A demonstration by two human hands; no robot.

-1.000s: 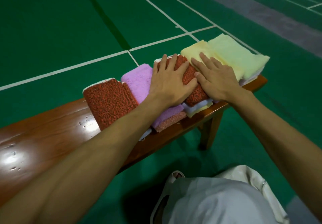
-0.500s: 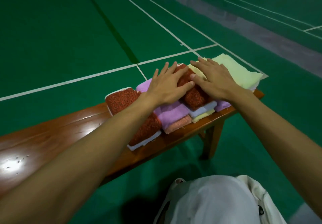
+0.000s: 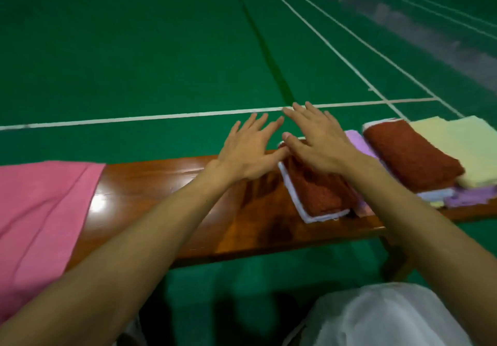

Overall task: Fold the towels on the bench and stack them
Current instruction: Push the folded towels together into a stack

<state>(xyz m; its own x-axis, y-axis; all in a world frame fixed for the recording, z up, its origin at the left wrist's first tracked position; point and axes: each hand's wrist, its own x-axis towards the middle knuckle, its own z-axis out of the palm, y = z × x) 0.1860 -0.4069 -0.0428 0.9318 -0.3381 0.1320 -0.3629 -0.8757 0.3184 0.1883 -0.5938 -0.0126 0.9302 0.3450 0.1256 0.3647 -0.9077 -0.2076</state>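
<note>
In the head view, a glossy brown wooden counter (image 3: 215,211) runs across a green court floor (image 3: 134,50) marked with white lines. Folded towels crowd its right end, overlapping like shingles. A rust-red towel (image 3: 320,195) with a white underside lies nearest the middle and reaches from the far edge to the near edge. A lilac towel (image 3: 355,138) shows just beside it, a second rust-red towel (image 3: 408,154) rests over that, and pale yellow towels (image 3: 462,146) sit nearest the right end. They look like thick, nubby terry, and those at the right are blurred. Over the counter's left end a pink towel (image 3: 40,211) lies unfolded and creased, hanging past the near edge.

Both hands are flat, with fingers straight and spread, gripping nothing. The left hand (image 3: 247,154) is over the far edge, beside the rust-red towel. The right hand (image 3: 320,146) is over that towel's far end; whether it touches cannot be told.
</note>
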